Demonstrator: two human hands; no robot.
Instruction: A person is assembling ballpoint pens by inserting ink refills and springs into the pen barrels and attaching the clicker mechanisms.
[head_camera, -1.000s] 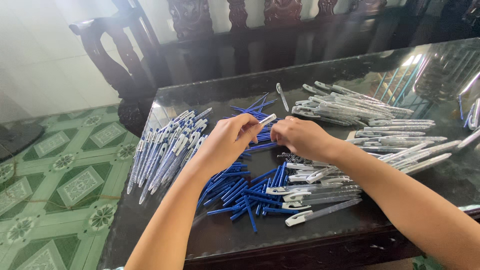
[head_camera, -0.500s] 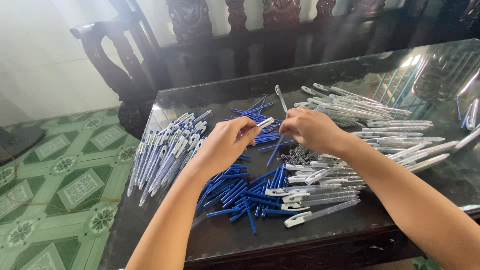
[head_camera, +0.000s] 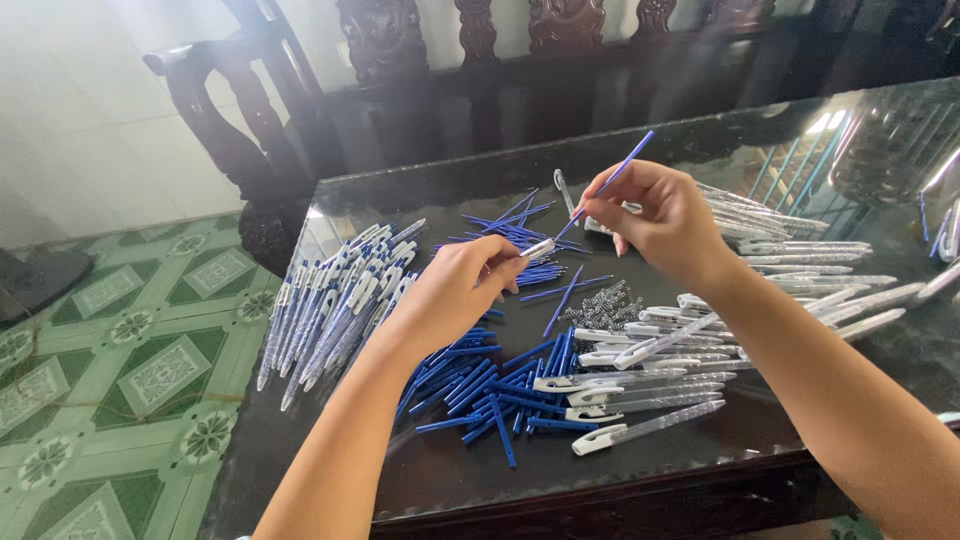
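Blue refill: a thin blue ink refill (head_camera: 612, 178) slants up from the right hand (head_camera: 660, 225), its lower end meeting the pen barrel at the left hand.
Right hand: fingertips pinched on the refill, raised above the table's far middle.
Left hand: the left hand (head_camera: 455, 295) is closed on a clear pen barrel (head_camera: 537, 248) with a white end, held just over the table.
Table: a dark glass-topped table (head_camera: 450, 470) carries all the parts.
Loose refills: a heap of blue refills (head_camera: 490, 385) lies under and in front of the left hand.
Empty barrels: clear barrels with white clips (head_camera: 640, 385) lie to the right of that heap.
Finished pens: a row of pens (head_camera: 335, 305) lies by the table's left edge.
Springs: a small pile of metal springs (head_camera: 605, 303) sits between the hands.
Chair: a dark carved chair (head_camera: 380, 60) stands behind the table.
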